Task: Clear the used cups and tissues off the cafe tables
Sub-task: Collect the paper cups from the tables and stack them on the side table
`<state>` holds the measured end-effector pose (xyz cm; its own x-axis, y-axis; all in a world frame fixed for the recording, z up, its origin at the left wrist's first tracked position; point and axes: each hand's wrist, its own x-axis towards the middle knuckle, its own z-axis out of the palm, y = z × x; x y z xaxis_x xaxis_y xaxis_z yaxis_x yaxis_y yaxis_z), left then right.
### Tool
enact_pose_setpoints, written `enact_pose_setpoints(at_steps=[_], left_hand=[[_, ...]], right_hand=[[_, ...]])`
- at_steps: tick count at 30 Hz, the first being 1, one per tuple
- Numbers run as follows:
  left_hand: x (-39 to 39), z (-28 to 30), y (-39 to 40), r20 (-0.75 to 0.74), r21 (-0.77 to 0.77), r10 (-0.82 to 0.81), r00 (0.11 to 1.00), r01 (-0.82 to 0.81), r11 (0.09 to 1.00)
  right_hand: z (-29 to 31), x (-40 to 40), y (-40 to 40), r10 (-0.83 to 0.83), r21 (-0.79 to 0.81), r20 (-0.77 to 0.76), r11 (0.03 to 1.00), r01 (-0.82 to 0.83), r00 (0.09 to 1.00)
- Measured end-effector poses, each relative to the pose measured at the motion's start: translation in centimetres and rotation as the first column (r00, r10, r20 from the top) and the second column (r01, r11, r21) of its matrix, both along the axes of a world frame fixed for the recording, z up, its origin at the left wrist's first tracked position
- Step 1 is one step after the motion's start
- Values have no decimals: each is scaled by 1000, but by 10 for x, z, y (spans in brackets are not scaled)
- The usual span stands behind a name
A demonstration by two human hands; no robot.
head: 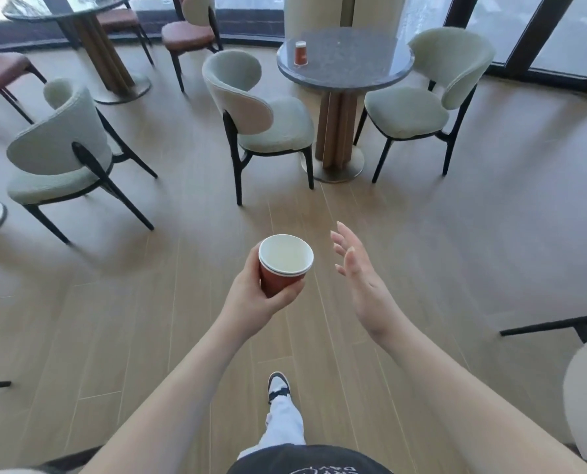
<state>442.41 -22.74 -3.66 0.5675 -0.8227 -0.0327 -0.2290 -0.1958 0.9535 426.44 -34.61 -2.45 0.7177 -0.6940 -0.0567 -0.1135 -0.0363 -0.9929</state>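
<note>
Two bare forearms reach out from the bottom edge over the wooden floor. At about 12 o'clock the left hand wraps its fingers around a stack of two red paper cups, one nested in the other, upright, white inside. Just beside it at 1 o'clock the right hand is spread, fingers apart, holding nothing. One sneaker steps forward at 6 o'clock. Far ahead at 12 o'clock one more red cup stands upside down near the left edge of a round dark table, flanked by two pale chairs. A glass-topped table sits at 10 o'clock.
</note>
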Motion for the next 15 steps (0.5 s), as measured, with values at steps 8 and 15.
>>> enact_pose_setpoints(at_steps=[8, 15], left_hand=[[115, 5, -81, 13, -16, -32, 999, 33, 999], [171, 10, -157, 53, -27, -40, 998, 41, 999]], right_hand=[[11, 106, -80, -38, -25, -34, 999, 37, 999], [15, 166, -145, -62, -25, -48, 998, 61, 997]])
